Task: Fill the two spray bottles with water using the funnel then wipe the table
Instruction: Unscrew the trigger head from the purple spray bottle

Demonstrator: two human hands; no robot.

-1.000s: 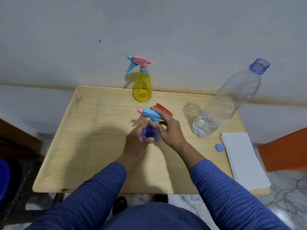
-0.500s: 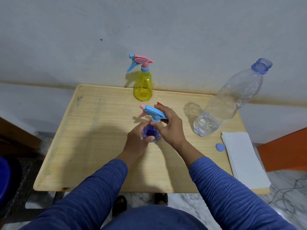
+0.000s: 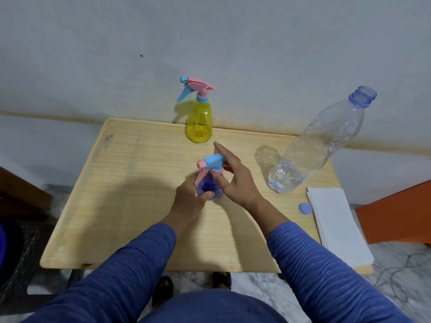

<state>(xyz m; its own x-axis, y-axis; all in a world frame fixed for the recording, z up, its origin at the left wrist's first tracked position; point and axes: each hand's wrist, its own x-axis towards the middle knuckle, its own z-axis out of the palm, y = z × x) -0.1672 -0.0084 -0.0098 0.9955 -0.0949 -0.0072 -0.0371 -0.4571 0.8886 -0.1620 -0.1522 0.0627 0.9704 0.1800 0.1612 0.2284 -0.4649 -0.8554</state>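
Observation:
A blue spray bottle [image 3: 207, 186] with a blue and pink trigger head stands at the middle of the wooden table [image 3: 130, 183]. My left hand [image 3: 190, 201] grips its body. My right hand [image 3: 235, 178] is beside the head with fingers stretched out, and the thumb touches the collar. A red funnel [image 3: 227, 167] lies mostly hidden behind my right hand. A yellow spray bottle [image 3: 199, 123] with a pink head stands at the table's back edge. A large clear water bottle [image 3: 314, 148] without a cap stands at the right, with a little water at its bottom.
A blue bottle cap [image 3: 305, 208] lies near the right edge, next to a stack of white paper towels [image 3: 335, 224]. The wall runs right behind the table. An orange object [image 3: 396, 215] stands off the right side. My feet show under the front edge.
My right hand has let go of the blue bottle's spray head and spread its fingers. The spray head has turned so its nozzle points further left. My left hand keeps its grip.

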